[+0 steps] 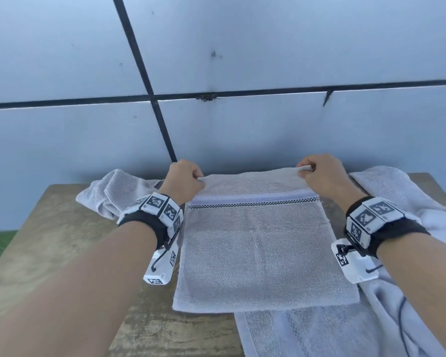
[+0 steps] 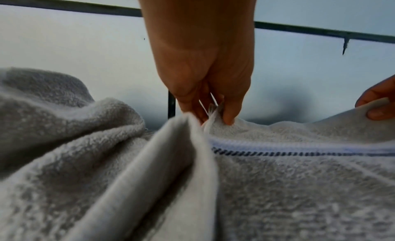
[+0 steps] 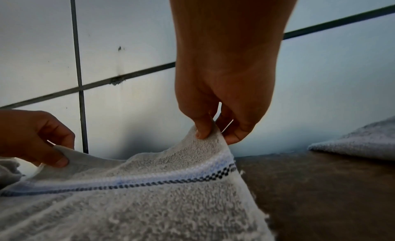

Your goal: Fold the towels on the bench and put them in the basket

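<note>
A grey towel (image 1: pixel 263 248) with a white and checkered band lies spread on the wooden bench (image 1: pixel 49 240). My left hand (image 1: pixel 188 180) pinches its far left corner, seen close in the left wrist view (image 2: pixel 213 113). At the far right corner my right hand (image 1: pixel 317 171) pinches the cloth between thumb and fingers (image 3: pixel 211 131). Both corners are lifted a little off the bench, so the far edge (image 1: pixel 250 173) hangs between them. No basket is in view.
A crumpled grey towel (image 1: pixel 113 194) lies at the back left of the bench. A bigger pale towel (image 1: pixel 410 292) drapes along the right side and under the spread one's near edge. A tiled wall (image 1: pixel 242 60) rises directly behind the bench.
</note>
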Demonstrator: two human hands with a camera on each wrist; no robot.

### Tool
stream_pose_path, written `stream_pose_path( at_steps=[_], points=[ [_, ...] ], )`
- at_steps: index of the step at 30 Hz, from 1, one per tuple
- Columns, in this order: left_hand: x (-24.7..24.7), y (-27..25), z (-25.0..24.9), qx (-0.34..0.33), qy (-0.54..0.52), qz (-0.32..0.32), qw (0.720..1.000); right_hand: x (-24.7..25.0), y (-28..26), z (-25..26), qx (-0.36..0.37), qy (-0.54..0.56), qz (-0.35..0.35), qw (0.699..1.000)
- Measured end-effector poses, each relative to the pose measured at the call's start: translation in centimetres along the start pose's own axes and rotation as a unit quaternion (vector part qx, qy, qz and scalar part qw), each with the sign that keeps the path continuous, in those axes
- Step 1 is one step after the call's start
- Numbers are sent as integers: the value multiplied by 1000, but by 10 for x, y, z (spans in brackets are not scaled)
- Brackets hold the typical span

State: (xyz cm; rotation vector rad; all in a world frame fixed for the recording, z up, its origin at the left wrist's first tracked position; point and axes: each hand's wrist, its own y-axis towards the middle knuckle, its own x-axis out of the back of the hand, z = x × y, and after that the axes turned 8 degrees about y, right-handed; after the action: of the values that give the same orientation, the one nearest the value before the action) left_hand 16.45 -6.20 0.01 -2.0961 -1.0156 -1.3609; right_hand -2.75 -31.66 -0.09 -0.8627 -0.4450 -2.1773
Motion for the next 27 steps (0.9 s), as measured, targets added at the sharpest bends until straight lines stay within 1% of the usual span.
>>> stream_pose_path(
  at_steps=[5, 8, 11, 15, 17, 18, 19, 20, 21, 22, 23, 25, 27],
  points=[
    [37, -26, -10, -4, -10, 8, 1000, 33, -36, 13, 38, 16, -21, 999],
    [61, -55, -11, -2, -22, 27, 999, 50, -71, 16, 58, 17, -25, 998],
    [78, -93, -8, -8, -15, 50, 999, 60, -110, 16, 51, 19, -16, 998],
    [85, -153, -5, -3, 53, 131, 990, 64, -170, 22, 61, 34, -17, 997],
    [83, -180, -9, 2, 122, 191, 974, 61, -198, 28, 84, 57, -2, 995],
    [81, -192, -15, -1, 166, 203, 965, 58, -211, 32, 102, 61, 6, 993],
    [78, -204, -22, -18, 193, 192, 962, 56, -223, 35, 123, 59, 16, 991],
    [75, -216, -31, -35, 184, 164, 968, 52, -234, 40, 143, 57, 24, 988],
    [70, -227, -42, -53, 138, 129, 981, 49, -243, 44, 159, 58, 31, 985],
    [65, -237, -56, -75, 66, 91, 991, 46, -251, 49, 171, 60, 35, 983],
    [60, -247, -70, -109, -4, 58, 992, 44, -258, 54, 183, 63, 35, 980],
    [47, -264, -96, -177, -71, 26, 981, 40, -268, 64, 203, 72, 28, 976],
    [33, -274, -115, -196, -120, 11, 973, 39, -275, 70, 207, 89, 26, 974]
  ],
)
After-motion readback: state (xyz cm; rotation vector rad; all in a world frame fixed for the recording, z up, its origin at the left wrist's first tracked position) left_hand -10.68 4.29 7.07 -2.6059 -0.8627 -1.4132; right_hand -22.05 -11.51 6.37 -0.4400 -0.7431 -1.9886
